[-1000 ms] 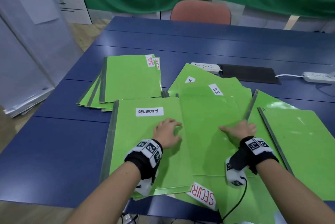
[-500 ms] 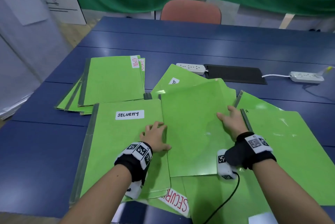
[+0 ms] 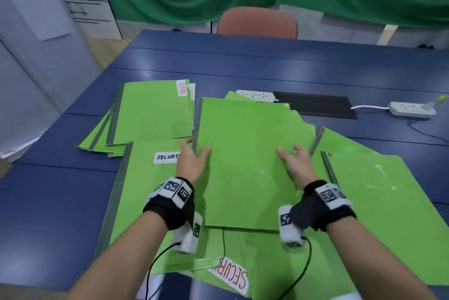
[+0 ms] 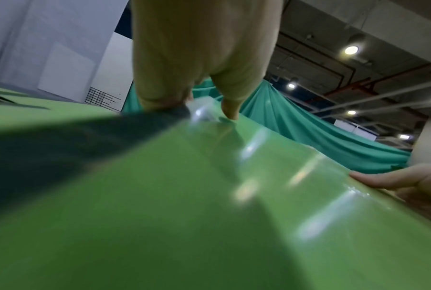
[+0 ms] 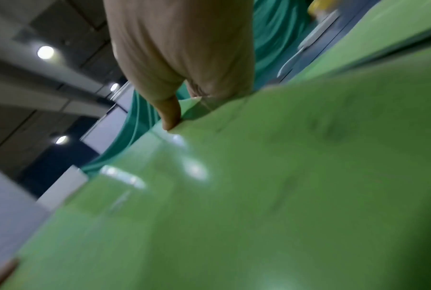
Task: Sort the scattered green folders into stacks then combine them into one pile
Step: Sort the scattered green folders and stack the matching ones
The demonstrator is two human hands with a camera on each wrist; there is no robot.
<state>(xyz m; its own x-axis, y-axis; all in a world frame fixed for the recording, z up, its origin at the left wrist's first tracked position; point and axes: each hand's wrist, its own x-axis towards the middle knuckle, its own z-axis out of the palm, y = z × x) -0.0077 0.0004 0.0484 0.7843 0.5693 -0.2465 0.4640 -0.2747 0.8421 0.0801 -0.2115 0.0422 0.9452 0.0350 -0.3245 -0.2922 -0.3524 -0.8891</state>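
Both hands hold one plain green folder (image 3: 245, 154) raised and tilted over the middle of the pile. My left hand (image 3: 192, 156) grips its grey-spined left edge, thumb on top. My right hand (image 3: 295, 162) grips its right edge, thumb on the cover. The left wrist view shows the left hand (image 4: 204, 58) pinching the folder (image 4: 209, 196); the right wrist view shows the right hand (image 5: 182, 58) pinching the folder (image 5: 259, 186). A folder labelled SECURITY (image 3: 145, 190) lies under my left wrist. A fanned stack topped by ADMIN (image 3: 150, 115) lies at the far left. More folders (image 3: 376, 190) spread to the right.
The blue table (image 3: 243, 64) holds two white power strips (image 3: 255, 95) (image 3: 413, 109) and a black mat (image 3: 315, 104) behind the folders. A red chair (image 3: 257, 23) stands at the far edge. A folder with a red SECURITY label (image 3: 229, 275) overhangs the near edge.
My left hand left the SECURITY folder and took the middle folder's left edge. With the right hand on the other edge, the folder has come up off the pile.
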